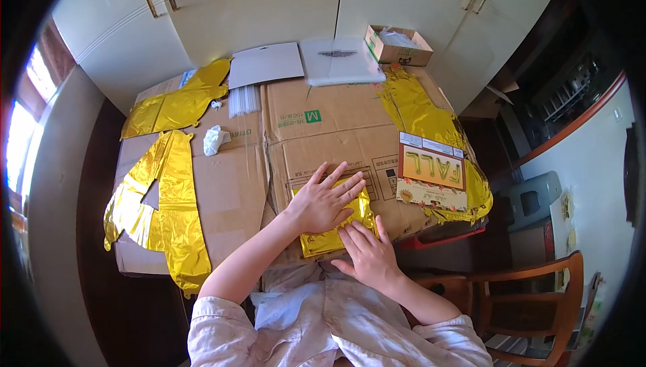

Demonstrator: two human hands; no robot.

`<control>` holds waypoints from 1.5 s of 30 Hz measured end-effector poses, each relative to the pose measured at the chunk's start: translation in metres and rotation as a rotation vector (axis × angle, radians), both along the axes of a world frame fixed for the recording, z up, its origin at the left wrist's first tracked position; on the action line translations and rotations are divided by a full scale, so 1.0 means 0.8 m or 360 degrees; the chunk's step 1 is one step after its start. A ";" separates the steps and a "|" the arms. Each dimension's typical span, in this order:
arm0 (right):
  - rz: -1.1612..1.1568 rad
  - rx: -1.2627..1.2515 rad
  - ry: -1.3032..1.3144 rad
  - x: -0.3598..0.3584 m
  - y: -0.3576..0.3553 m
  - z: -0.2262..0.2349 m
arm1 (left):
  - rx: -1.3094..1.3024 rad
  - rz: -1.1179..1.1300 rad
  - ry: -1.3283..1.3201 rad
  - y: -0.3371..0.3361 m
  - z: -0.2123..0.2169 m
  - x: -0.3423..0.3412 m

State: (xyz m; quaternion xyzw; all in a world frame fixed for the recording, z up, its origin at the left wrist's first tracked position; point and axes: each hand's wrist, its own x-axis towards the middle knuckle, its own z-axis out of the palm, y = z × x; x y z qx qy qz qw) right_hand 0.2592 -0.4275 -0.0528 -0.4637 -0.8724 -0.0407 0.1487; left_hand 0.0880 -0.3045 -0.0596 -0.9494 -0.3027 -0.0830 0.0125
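Flat on the near edge of the cardboard-covered table [289, 101] lies a gold foil balloon [316, 243], folded into a small rectangle. My left hand [324, 200] rests across its upper part, palm down with the fingers spread. My right hand [370, 254] touches its lower right side with the fingertips, fingers stretched out and thumb apart. Both hands hide much of the folded foil. To the left, a flat letter-shaped gold foil balloon [180, 199] with a hole in it hangs slightly over the table edge. Another flat gold foil balloon [168, 111] lies beyond it.
On the right, a printed card [434, 172] lies over more gold foil [418, 108]. Clear straws [243, 102], crumpled tissue [213, 141], a pale board [267, 65], a translucent bag [343, 69] and a small carton [397, 54] stand farther back. A wooden chair [570, 300] is at right.
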 end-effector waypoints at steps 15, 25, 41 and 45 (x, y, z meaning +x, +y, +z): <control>0.0161 0.0009 0.0052 0.026 0.008 -0.011 | -0.0064 -0.0021 -0.0043 -0.004 0.012 0.002; 0.0289 0.0353 0.0004 0.032 -0.002 -0.014 | -0.0368 -0.0134 -0.0148 -0.063 0.049 -0.061; 0.0265 -0.1199 0.0733 0.009 0.146 0.164 | -0.1436 0.0561 -0.1994 -0.080 0.017 -0.083; 0.0091 -0.0948 0.1186 0.041 0.287 0.085 | -0.2013 0.0779 -0.2661 -0.010 -0.002 -0.091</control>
